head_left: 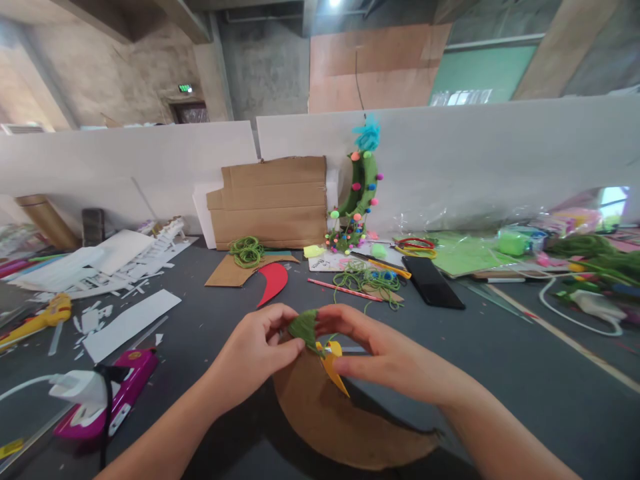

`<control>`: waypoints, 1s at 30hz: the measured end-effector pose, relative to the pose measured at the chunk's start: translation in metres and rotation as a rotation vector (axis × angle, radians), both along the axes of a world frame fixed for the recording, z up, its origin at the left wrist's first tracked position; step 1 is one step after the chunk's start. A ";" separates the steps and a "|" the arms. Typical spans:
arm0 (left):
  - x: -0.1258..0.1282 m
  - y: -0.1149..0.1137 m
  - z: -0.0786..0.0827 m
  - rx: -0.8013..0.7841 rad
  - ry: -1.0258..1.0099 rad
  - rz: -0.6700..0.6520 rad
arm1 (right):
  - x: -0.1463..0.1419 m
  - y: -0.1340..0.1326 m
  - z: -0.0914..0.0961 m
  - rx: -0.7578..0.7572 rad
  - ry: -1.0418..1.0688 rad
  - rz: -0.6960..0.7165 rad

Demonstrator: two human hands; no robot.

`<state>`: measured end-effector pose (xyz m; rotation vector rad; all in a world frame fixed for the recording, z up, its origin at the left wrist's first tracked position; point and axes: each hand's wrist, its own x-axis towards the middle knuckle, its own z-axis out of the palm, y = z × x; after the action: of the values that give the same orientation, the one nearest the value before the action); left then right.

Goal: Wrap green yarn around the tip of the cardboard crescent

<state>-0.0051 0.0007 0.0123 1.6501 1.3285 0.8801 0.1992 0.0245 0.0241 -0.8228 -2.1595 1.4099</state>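
Observation:
A brown cardboard crescent (325,420) is held up over the table's near side, its upper tip wrapped in green yarn (303,327). My left hand (255,350) pinches that wrapped tip between thumb and fingers. Curved around the other side, my right hand (385,353) has its fingertips by the yarn and its thumb against a yellow curved piece (334,370). This yellow piece lies in front of the crescent's inner edge, with a strand of green yarn beside it. The right fingertips are partly hidden.
Ahead lie a red crescent (274,281), loose green yarn (367,280), a utility knife (385,265) and a black phone (433,283). A pom-pom-covered green crescent (367,183) hangs behind. At left are a purple power strip (107,397), a yellow glue gun (43,320) and white scraps (133,323).

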 end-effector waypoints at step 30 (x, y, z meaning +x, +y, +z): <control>0.001 -0.001 -0.003 -0.177 -0.391 -0.216 | -0.013 -0.009 -0.002 -0.068 0.037 -0.204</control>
<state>-0.0038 0.0000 0.0098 1.3688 0.9141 0.8742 0.1858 0.0151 0.0224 -1.0033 -1.9481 1.3889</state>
